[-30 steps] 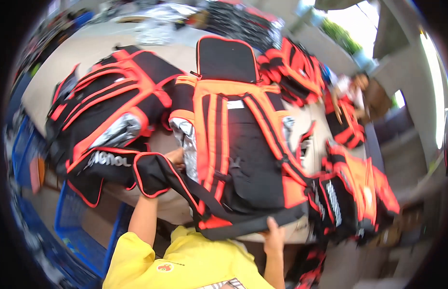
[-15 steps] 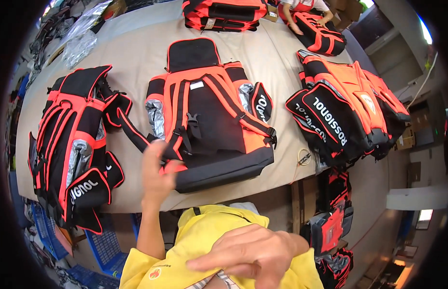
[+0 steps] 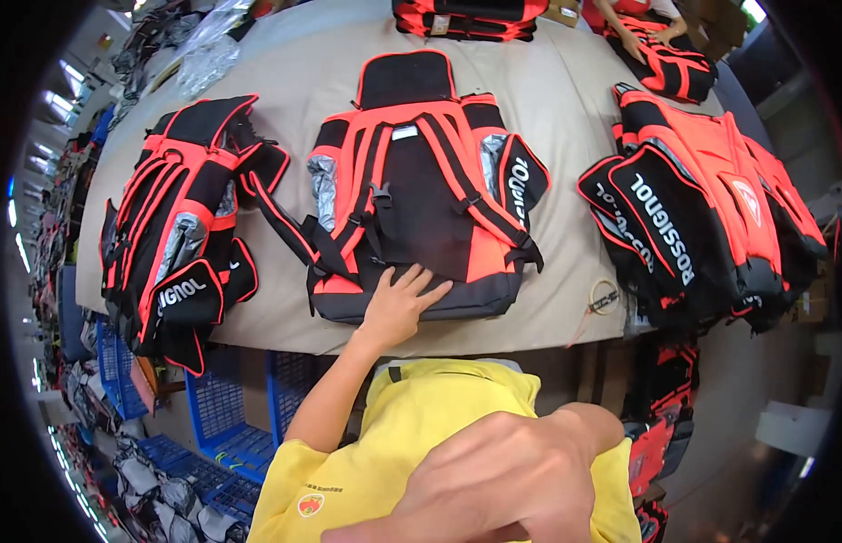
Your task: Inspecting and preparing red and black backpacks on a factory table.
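A black and orange-red backpack (image 3: 421,213) lies on the table in front of me, straps up and top flap spread toward the far side. My left hand (image 3: 398,308) rests on its black bottom edge, fingers spread and holding nothing. Close to the camera, over my yellow shirt, is my right hand (image 3: 502,471). One of its fingers stretches left, the other fingers bend loosely downward, and nothing shows in it; the lower part is cut off by the frame. The loose left shoulder strap (image 3: 280,222) trails out beside the backpack.
Similar backpacks lie at the left (image 3: 181,226) and right (image 3: 710,208) of the beige table (image 3: 566,100). A stack of bags (image 3: 470,20) stands at the far edge. Far right, another person's hands (image 3: 661,36) work on a bag. Blue crates (image 3: 217,398) stand below the table.
My left hand has come down from above the strap onto the backpack's bottom edge. The right hand is nearer the camera. The whole view has shifted, so the bags appear farther right.
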Tool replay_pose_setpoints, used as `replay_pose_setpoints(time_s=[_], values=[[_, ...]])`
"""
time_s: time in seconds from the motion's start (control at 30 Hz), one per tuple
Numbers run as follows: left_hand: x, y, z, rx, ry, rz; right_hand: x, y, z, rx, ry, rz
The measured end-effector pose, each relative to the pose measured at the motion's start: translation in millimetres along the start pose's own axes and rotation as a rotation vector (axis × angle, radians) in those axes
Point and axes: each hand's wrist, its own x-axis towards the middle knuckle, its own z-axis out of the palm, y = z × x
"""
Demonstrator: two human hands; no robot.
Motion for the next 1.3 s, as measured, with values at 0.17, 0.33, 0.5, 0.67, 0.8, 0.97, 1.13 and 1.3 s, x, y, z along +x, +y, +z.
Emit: replay_pose_setpoints(time_s=[0.17,0.33,0.5,0.67,0.8,0.97,1.13,1.3], values=[[-4,2,8,0.018,-0.015,0.018,-29,24,-72,-0.744,-0.107,0.073],[0,12,12,0.112,0.032,0.053,-103,130,-254,-1.987,0.093,0.448],[-35,28,80,-0.05,0.131,-0.061,-195,187,-267,-2.234,0.208,0.742],[-32,12,125,-0.165,0.148,-0.082,-196,200,-275,-2.273,0.178,0.796],[-37,6,150,-0.257,0.148,-0.039,-199,205,-275,-2.218,0.217,0.802],[-41,-2,139,-0.314,0.133,0.007,-201,209,-277,-2.293,0.152,0.829],[-40,-23,70,-0.487,0.071,0.09,-203,211,-285,-2.322,0.147,0.841],[-19,-99,-34,-0.292,0.437,-0.323,-209,210,-289,-2.341,0.169,0.846]])
